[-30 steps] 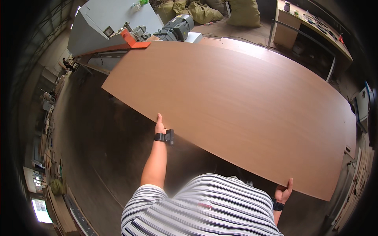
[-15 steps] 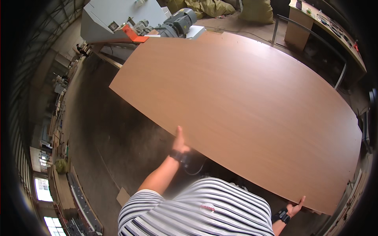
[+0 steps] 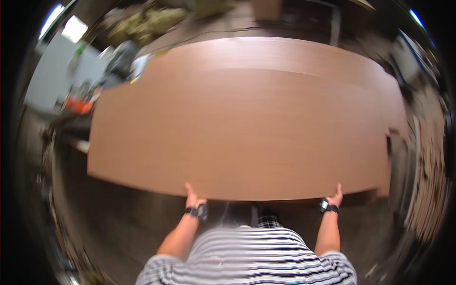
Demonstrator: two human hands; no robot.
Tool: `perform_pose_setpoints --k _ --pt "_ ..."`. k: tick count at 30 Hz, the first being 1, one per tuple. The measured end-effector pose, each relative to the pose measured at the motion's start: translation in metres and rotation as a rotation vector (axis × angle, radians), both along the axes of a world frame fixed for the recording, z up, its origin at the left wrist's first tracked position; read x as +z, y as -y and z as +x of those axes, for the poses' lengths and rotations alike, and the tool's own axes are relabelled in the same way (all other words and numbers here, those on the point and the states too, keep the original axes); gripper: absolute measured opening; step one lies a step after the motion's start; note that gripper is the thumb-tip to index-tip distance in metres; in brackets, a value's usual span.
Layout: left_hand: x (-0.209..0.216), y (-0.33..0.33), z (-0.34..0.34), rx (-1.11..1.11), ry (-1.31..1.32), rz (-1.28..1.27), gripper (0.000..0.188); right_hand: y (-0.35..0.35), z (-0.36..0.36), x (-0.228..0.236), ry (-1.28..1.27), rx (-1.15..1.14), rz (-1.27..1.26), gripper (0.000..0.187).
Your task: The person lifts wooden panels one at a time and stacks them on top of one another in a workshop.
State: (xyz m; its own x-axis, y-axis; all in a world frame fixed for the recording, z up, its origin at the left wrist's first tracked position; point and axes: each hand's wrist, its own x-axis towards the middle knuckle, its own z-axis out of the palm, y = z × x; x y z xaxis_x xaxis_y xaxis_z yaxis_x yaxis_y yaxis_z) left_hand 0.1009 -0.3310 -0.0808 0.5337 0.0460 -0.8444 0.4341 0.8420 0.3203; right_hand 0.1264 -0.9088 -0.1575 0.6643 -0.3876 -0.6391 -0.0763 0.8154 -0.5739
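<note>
A large, flat wood-coloured board (image 3: pixel 232 137) spans the middle of the view, its long near edge just in front of my body. My left hand (image 3: pixel 192 196) grips that edge left of centre, thumb on the top face and the other fingers hidden underneath. Farther right along the same edge, my right hand (image 3: pixel 335 195) holds the board in the same way, thumb up. Another board of the same colour (image 3: pixel 396 102) shows beyond its right end and seems to lie under it. Motion blurs much of the picture.
At the far left stands a grey machine (image 3: pixel 57 73) with a dark motor (image 3: pixel 121 62) and an orange part (image 3: pixel 78 105). Yellowish sacks (image 3: pixel 147 26) lie behind it. Several long boards (image 3: pixel 427 185) are stacked at the right, and a white cabinet with blue edging (image 3: pixel 407 57) is at the far right.
My view has turned to the right, so the board now lies straight across in front of me. Its far and right edges now look offset from the board beneath. Both hands still grip it.
</note>
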Motion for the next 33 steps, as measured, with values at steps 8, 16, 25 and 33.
perform_pose_setpoints --k 8,16,25,33 --pt "-0.007 -0.032 -0.011 -0.089 0.174 -0.022 0.069 -0.091 -0.015 0.011 -0.045 -0.013 0.186 0.037" --pt "0.031 -0.168 -0.004 0.026 0.14 0.224 0.059 -0.113 -0.012 0.01 -0.105 -0.019 0.125 0.037" --pt "0.022 -0.138 0.076 0.192 0.12 0.14 0.058 -0.084 0.052 0.036 -0.048 -0.156 -0.125 0.036" --pt "-0.029 -0.069 0.199 0.101 -0.062 0.243 0.044 -0.005 0.171 0.07 -0.017 -0.112 -0.367 0.027"
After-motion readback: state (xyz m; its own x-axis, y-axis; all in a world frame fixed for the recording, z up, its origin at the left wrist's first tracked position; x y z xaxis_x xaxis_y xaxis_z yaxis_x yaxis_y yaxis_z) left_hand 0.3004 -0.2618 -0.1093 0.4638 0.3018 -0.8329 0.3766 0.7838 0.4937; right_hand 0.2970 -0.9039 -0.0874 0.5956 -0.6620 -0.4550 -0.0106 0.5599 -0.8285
